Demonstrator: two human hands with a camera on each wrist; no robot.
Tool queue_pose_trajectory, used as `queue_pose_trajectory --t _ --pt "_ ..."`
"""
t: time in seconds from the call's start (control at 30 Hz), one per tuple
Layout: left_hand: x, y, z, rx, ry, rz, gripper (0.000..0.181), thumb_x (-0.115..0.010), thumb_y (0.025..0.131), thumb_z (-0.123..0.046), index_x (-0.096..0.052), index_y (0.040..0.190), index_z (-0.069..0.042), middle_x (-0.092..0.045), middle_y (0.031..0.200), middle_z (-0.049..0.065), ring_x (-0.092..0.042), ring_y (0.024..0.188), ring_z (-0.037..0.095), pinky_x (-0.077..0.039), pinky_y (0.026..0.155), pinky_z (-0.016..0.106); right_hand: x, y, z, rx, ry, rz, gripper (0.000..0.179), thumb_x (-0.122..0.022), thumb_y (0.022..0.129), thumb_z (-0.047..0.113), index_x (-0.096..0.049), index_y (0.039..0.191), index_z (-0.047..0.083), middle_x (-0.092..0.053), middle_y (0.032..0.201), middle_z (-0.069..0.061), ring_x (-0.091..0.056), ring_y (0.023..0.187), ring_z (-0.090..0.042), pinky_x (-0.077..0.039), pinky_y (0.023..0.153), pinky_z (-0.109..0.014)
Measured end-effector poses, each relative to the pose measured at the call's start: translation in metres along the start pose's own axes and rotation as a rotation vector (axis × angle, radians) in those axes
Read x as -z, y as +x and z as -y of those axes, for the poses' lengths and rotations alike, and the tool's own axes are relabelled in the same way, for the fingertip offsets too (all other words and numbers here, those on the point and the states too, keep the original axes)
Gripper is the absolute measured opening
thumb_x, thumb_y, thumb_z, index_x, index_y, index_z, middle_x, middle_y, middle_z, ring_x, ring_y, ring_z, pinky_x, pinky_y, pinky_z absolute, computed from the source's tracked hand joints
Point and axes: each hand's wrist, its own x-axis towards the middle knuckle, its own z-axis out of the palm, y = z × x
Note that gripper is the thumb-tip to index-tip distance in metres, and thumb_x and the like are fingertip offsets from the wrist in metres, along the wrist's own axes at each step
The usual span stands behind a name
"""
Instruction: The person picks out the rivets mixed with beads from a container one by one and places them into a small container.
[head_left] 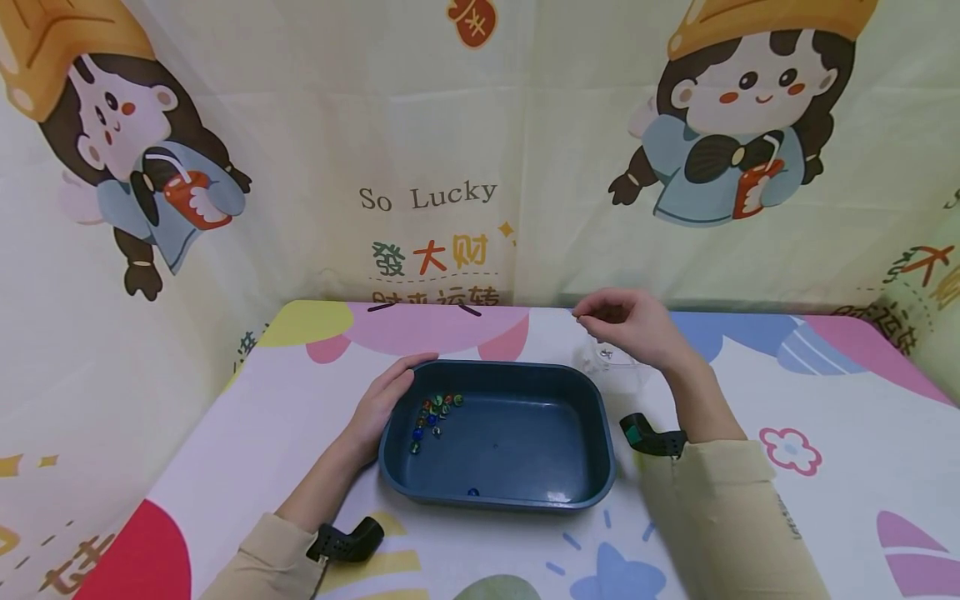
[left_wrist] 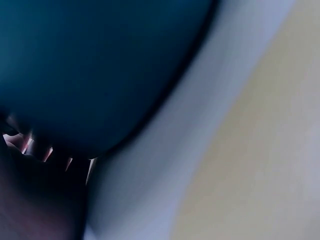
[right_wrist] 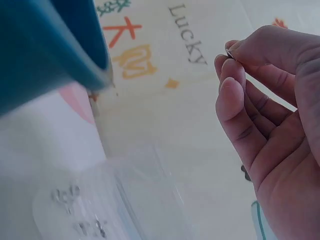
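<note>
Our right hand [head_left: 626, 325] is raised beyond the tray's far right corner, thumb and forefinger pinching one small shiny piece [right_wrist: 229, 53], dark with a silvery edge; its exact form is too small to tell. Our left hand [head_left: 380, 406] lies against the tray's left side, fingers extended along the outer wall near the far corner.

The tray [head_left: 525, 450], one only, is dark blue, smooth, rectangular with rounded corners, and sits flat on the tabletop [head_left: 750, 375]. Inside we count roughly a dozen glass marbles [head_left: 431, 419] bunched toward the far left, green, blue and orange-brown; they crowd together, so the figure is approximate. One blue marble [head_left: 472, 492] lies apart by the near wall.

Below our right hand stands one clear box [right_wrist: 125, 195] with small silvery bits [right_wrist: 97, 228] in it, blurred and uncountable. Behind hangs a printed cloth [head_left: 562, 167] showing two cartoon figures.
</note>
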Motion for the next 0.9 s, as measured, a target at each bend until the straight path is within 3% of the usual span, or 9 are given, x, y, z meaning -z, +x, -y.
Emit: queue_pose_trajectory --t 0.27,0.63,0.9 --pt "0.0 0.0 -0.001 -0.005 0.005 -0.001 0.047 -0.03 0.111 -0.024 -0.04 0.151 0.0 -0.041 0.153 0.019 -0.04 0.139 0.035 -0.033 0.113 0.048 0.015 -0.004 -0.008 -0.064 -0.071 -0.013 0.015 -0.065 0.096 0.004 -0.072 0.107 -0.005 -0.07 0.1 -0.015 -0.064 0.079 -0.022 -0.055 0.071 -0.024" --pt "0.0 0.0 -0.001 -0.023 0.001 0.009 0.047 -0.03 0.111 -0.024 -0.039 0.151 0.001 -0.041 0.153 0.02 -0.04 0.139 0.036 -0.034 0.114 0.046 0.024 -0.009 -0.017 -0.17 -0.192 0.039 0.015 -0.066 0.097 0.008 -0.073 0.107 -0.001 -0.069 0.103 -0.016 -0.062 0.086 -0.027 -0.053 0.074 -0.026" --pt "0.0 0.0 -0.001 -0.017 -0.004 0.008 0.047 -0.03 0.111 -0.024 -0.039 0.151 0.001 -0.041 0.153 0.02 -0.04 0.139 0.036 -0.038 0.111 0.039 0.027 -0.01 -0.026 -0.184 -0.247 0.048 0.017 -0.067 0.097 0.011 -0.073 0.109 0.0 -0.069 0.101 -0.012 -0.061 0.087 -0.027 -0.053 0.075 -0.032"
